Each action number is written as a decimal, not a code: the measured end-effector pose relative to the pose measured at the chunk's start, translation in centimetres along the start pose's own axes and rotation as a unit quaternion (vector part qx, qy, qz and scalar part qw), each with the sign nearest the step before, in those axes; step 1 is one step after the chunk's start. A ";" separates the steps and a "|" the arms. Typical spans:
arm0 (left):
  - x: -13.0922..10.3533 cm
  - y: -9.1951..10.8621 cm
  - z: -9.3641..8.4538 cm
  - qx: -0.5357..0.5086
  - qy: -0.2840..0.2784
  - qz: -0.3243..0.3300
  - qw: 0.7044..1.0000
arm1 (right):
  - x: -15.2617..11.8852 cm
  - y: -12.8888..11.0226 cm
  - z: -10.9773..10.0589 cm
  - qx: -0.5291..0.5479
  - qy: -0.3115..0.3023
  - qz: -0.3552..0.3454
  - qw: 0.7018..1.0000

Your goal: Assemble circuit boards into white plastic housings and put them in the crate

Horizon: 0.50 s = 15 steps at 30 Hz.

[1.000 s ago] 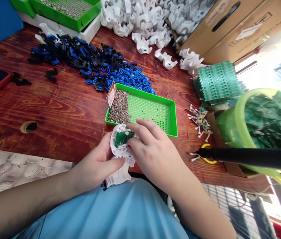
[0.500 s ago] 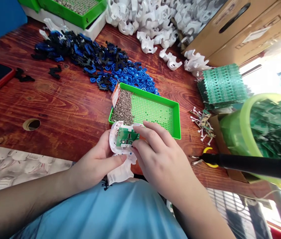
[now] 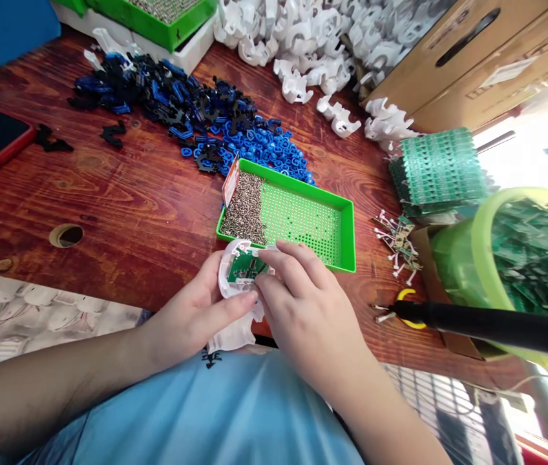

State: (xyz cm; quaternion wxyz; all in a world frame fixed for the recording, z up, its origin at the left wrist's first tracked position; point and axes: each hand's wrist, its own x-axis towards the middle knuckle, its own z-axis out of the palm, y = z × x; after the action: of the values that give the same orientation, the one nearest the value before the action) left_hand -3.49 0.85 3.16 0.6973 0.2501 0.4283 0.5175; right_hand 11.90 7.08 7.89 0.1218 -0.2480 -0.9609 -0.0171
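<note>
White plastic housing (image 3: 227, 274) sits gripped in our left hand (image 3: 201, 316), while our right hand's (image 3: 303, 303) fingers pinch at the green circuit board (image 3: 241, 266) inside it.

passing room spans the surface (image 3: 133, 206) at nine o'clock of the green tray (image 3: 346, 236); the blue-and-black heap (image 3: 181, 103) blocks eleven, the black bar (image 3: 477, 323) four.
</note>
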 end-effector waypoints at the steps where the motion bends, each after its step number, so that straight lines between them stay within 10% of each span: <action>1: 0.1 -0.1 0.0 0.009 0.019 -0.001 1.000 | -0.1 -0.1 -0.1 0.008 -0.002 0.004 1.000; 6: 0.3 -0.2 -0.3 0.028 0.072 -0.020 0.997 | -1.7 0.6 0.1 0.165 0.109 0.148 0.969; 12: -0.2 0.0 0.0 0.068 0.051 -0.010 0.996 | -2.3 0.7 2.3 0.583 0.067 0.325 0.742; 15: -0.4 -0.1 0.3 0.076 0.049 -0.001 0.996 | -1.7 0.1 3.3 0.595 0.093 0.342 0.721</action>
State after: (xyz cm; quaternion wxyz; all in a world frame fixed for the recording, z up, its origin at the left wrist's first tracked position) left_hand -3.24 0.45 3.38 0.6549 0.2758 0.5003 0.4947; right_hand 12.63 6.67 4.24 0.3307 -0.4334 -0.6070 0.5783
